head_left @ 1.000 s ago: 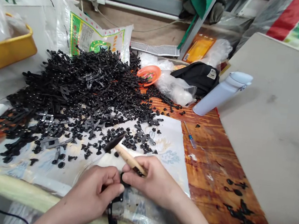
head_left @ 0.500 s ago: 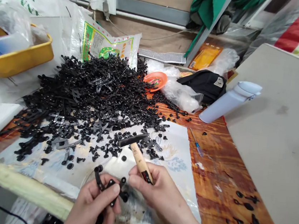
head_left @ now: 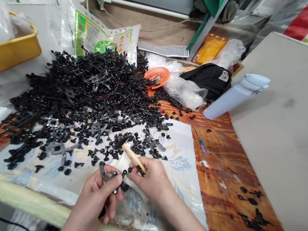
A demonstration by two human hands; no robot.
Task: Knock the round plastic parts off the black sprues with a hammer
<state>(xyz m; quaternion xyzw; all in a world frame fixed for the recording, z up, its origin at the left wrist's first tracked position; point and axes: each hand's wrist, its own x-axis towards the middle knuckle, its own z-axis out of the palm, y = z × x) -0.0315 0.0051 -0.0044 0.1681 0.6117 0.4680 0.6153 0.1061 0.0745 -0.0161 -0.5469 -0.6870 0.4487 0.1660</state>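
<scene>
My left hand [head_left: 103,191] pinches a black jointed plastic linkage [head_left: 114,176] with round knobs at its ends, the thumb pressed on its middle. Close beside it, my right hand [head_left: 149,176] is wrapped round the wooden handle of a small hammer [head_left: 134,157]. The hammer's dark head points up and left over the sheet. At the right fingertips shows a small black round plug [head_left: 130,170], nearly touching the linkage. Under both hands lies a pale plastic sheet [head_left: 173,192], with loose black plugs [head_left: 105,152] scattered just beyond them.
A large heap of black linkages [head_left: 91,82] covers the back left. An orange plate [head_left: 158,77], a black pouch [head_left: 210,79] and a pale blue bottle [head_left: 235,97] stand behind. A screwdriver [head_left: 201,141] lies on the right. A yellow basin [head_left: 13,53] is at the left.
The hammer has tilted further left and lower in my right hand. A small black plug now shows at the right fingertips. The whole view has shifted slightly.
</scene>
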